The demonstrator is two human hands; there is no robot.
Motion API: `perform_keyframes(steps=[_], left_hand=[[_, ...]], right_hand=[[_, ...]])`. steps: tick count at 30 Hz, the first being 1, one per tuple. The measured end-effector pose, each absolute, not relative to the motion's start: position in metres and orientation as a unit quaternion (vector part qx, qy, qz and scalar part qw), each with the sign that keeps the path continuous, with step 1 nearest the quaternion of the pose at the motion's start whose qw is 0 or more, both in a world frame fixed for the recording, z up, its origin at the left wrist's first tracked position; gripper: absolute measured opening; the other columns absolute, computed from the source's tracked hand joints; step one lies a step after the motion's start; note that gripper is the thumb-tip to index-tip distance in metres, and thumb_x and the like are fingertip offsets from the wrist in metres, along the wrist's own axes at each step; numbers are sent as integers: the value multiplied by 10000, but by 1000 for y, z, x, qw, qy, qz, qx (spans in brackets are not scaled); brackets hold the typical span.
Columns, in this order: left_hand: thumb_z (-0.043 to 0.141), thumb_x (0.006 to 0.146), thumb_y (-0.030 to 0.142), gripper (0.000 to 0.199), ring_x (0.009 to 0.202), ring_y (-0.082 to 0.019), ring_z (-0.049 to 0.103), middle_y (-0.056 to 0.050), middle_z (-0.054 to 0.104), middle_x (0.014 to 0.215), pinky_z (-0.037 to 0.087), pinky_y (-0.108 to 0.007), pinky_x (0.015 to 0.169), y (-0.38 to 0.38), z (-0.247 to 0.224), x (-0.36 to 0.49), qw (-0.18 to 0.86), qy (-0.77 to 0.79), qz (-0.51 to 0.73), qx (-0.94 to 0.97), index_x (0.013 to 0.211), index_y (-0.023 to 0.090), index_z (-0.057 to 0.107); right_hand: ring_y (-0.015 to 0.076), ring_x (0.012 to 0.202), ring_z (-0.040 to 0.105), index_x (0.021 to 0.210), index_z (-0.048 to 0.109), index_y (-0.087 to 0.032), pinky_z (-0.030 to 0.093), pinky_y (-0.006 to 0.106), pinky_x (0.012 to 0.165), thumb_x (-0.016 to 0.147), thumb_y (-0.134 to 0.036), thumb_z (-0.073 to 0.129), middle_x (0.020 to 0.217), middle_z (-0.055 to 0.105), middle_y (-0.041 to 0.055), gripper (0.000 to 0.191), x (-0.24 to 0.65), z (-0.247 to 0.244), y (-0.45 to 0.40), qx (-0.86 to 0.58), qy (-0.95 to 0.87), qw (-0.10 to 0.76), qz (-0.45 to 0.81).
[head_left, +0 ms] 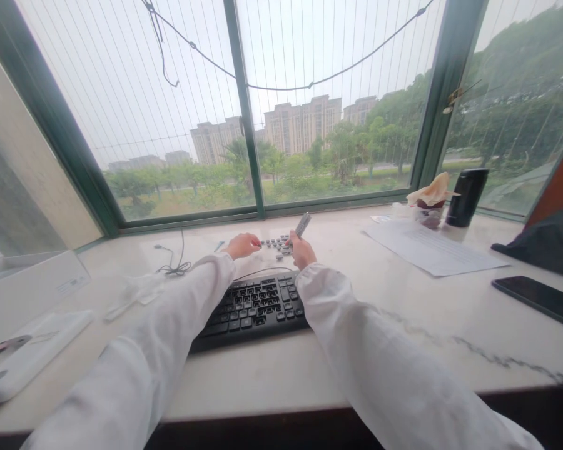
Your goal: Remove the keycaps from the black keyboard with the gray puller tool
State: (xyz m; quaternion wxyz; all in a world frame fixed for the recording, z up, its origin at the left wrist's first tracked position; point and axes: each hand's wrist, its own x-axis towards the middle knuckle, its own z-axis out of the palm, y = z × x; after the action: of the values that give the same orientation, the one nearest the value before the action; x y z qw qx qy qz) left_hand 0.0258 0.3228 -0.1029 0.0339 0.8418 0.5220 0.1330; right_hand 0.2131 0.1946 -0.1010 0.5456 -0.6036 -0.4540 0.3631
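A black keyboard (253, 306) lies on the pale tabletop (253, 387) directly in front of me, between my forearms, with many of its keycaps gone and dark sockets showing across the middle. Just beyond its far edge, loose keycaps (274, 241) sit in small rows, and a thin black cord (267, 270) curves between them and the keyboard. The fingers of my right hand (303, 251) close around a slim grey object (303, 225), its far end pointing up and away from me, beside the right side of the loose keycaps. My left hand (242, 245) is low at the left end of those rows, its fingers bent; I cannot tell whether they pinch a keycap. Loose white sleeves (159, 337) cover both my arms. To the left are a tangled dark cable (176, 270), crumpled clear plastic (136, 290), a white box (37, 275) and, nearer me, a flat white package (47, 350). To the right are a printed sheet of paper (431, 247), a cup topped with a crumpled wrapper (434, 190), a black tumbler (466, 198) and a dark phone (539, 301). Behind everything, a green-framed window (251, 150) looks out on trees and tall buildings.
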Motion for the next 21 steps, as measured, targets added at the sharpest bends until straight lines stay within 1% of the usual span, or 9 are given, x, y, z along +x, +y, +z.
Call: perform_keyframes(steps=[5, 9, 14, 21], left_hand=[[622, 742, 369, 258, 800, -166, 665, 0, 718, 1022, 488, -253, 751, 340, -112, 37, 32, 542, 131, 829, 956, 269, 726], [606, 749, 372, 282, 865, -184, 659, -6, 715, 1041, 486, -265, 787, 348, -115, 40, 30, 543, 132, 829, 984, 270, 723], [630, 720, 347, 279, 943, -189, 641, 1, 715, 1050, 478, -253, 829, 352, -119, 42, 26, 543, 127, 829, 973, 286, 731], [627, 717, 334, 286, 867, -172, 658, 7, 717, 1038, 486, -237, 777, 352, -122, 42, 29, 550, 125, 825, 980, 287, 729]], right_hand=[[152, 544, 478, 740, 602, -217, 385, 266, 488, 854, -620, 368, 609, 526, 18, 480, 211, -99, 194, -611, -457, 537, 360], [149, 549, 493, 751, 613, -216, 398, 267, 502, 851, -621, 377, 632, 553, 19, 479, 209, -100, 195, -613, -459, 533, 361], [145, 546, 491, 746, 607, -213, 389, 260, 493, 853, -627, 370, 632, 560, 24, 489, 208, -101, 195, -608, -466, 529, 366], [137, 532, 466, 743, 599, -211, 377, 253, 491, 848, -630, 364, 621, 542, 15, 492, 207, -101, 195, -605, -479, 523, 364]])
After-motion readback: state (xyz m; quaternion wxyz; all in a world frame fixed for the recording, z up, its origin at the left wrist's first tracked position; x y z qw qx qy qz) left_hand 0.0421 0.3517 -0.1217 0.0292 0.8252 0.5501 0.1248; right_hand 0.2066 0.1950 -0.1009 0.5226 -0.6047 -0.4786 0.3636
